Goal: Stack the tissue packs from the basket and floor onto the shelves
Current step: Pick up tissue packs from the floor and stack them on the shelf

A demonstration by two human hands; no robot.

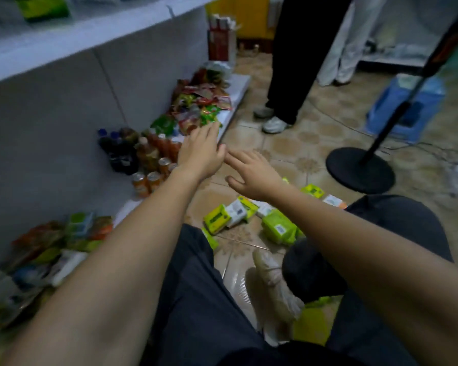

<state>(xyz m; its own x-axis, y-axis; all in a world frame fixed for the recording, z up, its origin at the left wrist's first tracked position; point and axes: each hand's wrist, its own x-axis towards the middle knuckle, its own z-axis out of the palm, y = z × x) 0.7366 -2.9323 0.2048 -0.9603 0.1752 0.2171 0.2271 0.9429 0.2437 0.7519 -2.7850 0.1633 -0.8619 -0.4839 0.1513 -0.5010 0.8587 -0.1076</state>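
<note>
Dark-trousered knees [196,299] nearest, crouched. Pale shoe [273,283] on tiled floor [288,143]. Tissue packs [278,229], green and white, scattered on floor just ahead of knees. Both forearms stretched forward. Left hand [200,154] and right hand [251,175] empty, fingers straight, almost touching. Drink cans [146,180], bottles [122,151] and snack packets [201,101] on bottom shelf [238,85]. Beyond: round stand base [360,170], standing person's legs [288,75].

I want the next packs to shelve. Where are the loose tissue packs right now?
In the head view the tissue packs lie scattered on the tiled floor near centre, under the right hand, right of the orange cans.
</note>
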